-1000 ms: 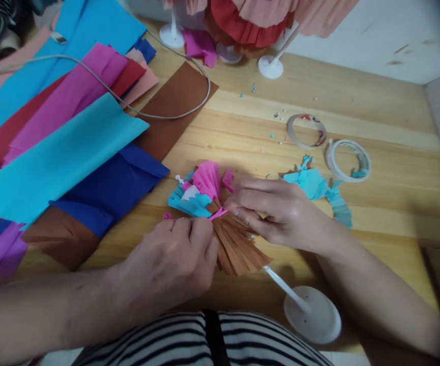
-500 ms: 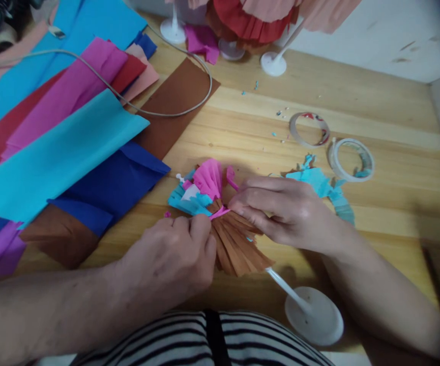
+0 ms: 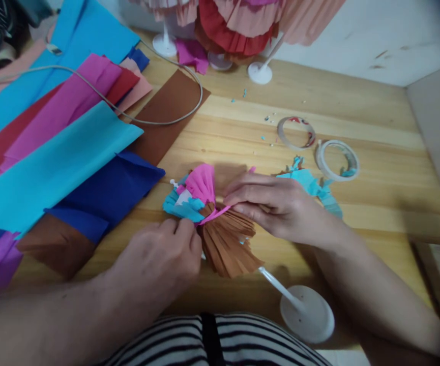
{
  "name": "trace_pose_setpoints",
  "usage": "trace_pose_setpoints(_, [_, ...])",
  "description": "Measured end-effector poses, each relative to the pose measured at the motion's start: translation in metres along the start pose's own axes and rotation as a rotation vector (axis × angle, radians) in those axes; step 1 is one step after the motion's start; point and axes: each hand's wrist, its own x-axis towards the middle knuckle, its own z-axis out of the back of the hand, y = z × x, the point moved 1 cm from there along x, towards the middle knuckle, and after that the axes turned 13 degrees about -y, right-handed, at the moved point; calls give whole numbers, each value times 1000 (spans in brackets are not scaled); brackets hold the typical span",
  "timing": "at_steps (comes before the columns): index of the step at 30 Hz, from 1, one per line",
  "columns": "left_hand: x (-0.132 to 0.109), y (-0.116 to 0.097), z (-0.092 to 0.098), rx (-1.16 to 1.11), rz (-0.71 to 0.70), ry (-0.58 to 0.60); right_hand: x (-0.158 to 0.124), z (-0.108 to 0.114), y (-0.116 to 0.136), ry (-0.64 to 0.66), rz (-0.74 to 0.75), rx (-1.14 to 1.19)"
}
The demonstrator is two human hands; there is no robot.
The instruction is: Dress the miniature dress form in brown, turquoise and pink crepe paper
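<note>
A small paper doll figure lies tilted on the table, its brown pleated crepe skirt (image 3: 229, 246) flaring toward a white stand (image 3: 307, 313). Its upper part is pink crepe paper (image 3: 200, 183) and turquoise crepe paper (image 3: 181, 207). Around the waist runs a thin pink paper strip (image 3: 215, 215). My left hand (image 3: 166, 254) is closed at the strip's left end, beside the skirt. With thumb and fingers pinched, my right hand (image 3: 269, 203) holds the strip's other end, pulled out to the right. The left fingertips are partly hidden.
Stacked crepe sheets, including a turquoise sheet (image 3: 59, 162) and a dark blue sheet (image 3: 109, 193), lie at left under a grey cable (image 3: 158, 122). Two tape rolls (image 3: 296, 133) and torn turquoise scraps (image 3: 307, 183) lie at right. White stands (image 3: 260, 72) with ruffled skirts line the back.
My hands have drawn apart slightly, and more of the pink strip shows, taut across the waist. The whole view has shifted a little.
</note>
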Motion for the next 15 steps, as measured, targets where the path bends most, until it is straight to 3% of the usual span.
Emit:
trace_pose_setpoints(3, [-3,-3,9,-68,45,-80,-3,19,7,3,-64,11])
trace_pose_setpoints(7, [-3,-7,17,-290,-98,-244,-9,32,18,176,-66,24])
trace_pose_setpoints(10, [-1,-7,13,-286,-227,-220,-15,26,20,266,-54,-71])
trace_pose_setpoints(15, [-2,-9,-4,-220,-204,-167,-25,10,19,148,1,-143])
